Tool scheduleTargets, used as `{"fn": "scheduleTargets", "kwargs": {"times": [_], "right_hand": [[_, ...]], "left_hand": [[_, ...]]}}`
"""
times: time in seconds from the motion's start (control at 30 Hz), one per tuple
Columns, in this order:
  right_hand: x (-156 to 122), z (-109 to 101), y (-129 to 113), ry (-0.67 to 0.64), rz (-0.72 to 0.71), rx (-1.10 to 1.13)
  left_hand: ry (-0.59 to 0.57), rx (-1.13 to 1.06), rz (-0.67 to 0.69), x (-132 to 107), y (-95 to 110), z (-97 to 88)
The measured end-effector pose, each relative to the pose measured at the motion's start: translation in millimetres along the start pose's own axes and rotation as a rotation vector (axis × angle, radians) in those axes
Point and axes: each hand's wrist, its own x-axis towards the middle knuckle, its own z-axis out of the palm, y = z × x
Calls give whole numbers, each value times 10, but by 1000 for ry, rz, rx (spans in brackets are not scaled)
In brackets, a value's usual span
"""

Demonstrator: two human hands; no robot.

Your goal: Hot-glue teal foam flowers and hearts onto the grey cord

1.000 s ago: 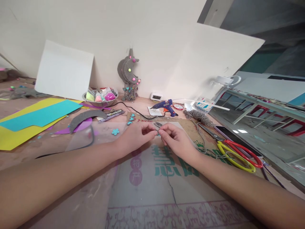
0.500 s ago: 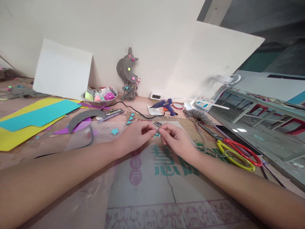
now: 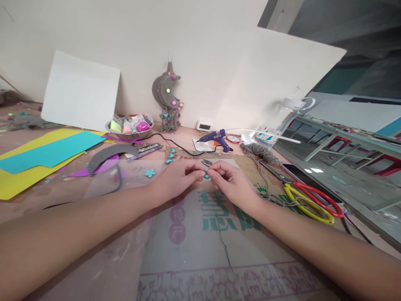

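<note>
My left hand (image 3: pixel 178 177) and my right hand (image 3: pixel 230 182) meet fingertip to fingertip over a sheet of printed cardboard (image 3: pixel 213 234). Both are pinched on a tiny teal piece (image 3: pixel 206 177) held between them; most of it is hidden by the fingers. Small metal snips (image 3: pixel 206 162) lie on the cardboard just beyond my fingertips. A teal foam flower (image 3: pixel 150 172) lies to the left of my left hand, and a few teal hearts (image 3: pixel 171 156) sit a little further back.
Red and yellow scissors (image 3: pixel 313 202) and a phone (image 3: pixel 305 177) lie at right beside grey twine (image 3: pixel 261 154). A blue glue gun (image 3: pixel 217 140), a bowl of coloured clay (image 3: pixel 130 126) and a grey moon ornament (image 3: pixel 167 98) stand by the wall. Yellow and teal foam sheets (image 3: pixel 46 154) lie at left.
Both hands stay pinched together at the same spot; the fingers shift only slightly. The view has drifted a little.
</note>
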Motion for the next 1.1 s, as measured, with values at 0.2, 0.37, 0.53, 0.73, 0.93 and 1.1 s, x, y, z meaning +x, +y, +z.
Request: {"fn": "scheduleTargets", "kwargs": {"times": [0.2, 0.37, 0.53, 0.73, 0.93, 1.1], "right_hand": [[-1, -21, 14, -17, -13, 12], [-1, -24, 24, -27, 5, 3], [-1, -18, 34, -25, -1, -18], [2, -15, 37, -8, -9, -31], [0, -17, 14, 0, -7, -23], [-1, -12, 11, -16, -3, -17]], "left_hand": [[90, -195, -96, 29, -70, 14], [98, 0, -57, 19, -21, 1], [120, 62, -83, 7, 1, -16], [181, -44, -161, 21, 0, -35], [222, -117, -193, 30, 13, -41], [141, 0, -110, 35, -43, -33]]}}
